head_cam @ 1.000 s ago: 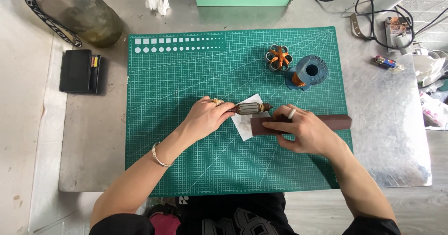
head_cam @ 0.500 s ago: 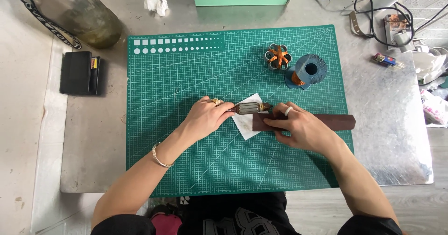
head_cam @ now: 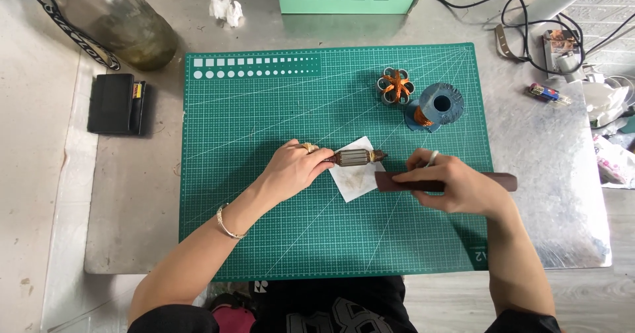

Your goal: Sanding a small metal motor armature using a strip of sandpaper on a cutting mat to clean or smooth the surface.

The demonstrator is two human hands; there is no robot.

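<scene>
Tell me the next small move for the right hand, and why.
Probably slide the dark bar left, back to the rotor. The right hand holds the bar just right of the rotor's tip, apart from it, while the left hand steadies the rotor on the paper.

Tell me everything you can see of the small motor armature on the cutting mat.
The motor armature is a small cylinder with a dark, ribbed metal core and a copper-coloured end toward the right. It lies on its side, axis running left to right, over a white paper square near the middle of the green cutting mat. The left hand grips its left end. The right hand, holding a dark brown bar, is just right of it.
</scene>
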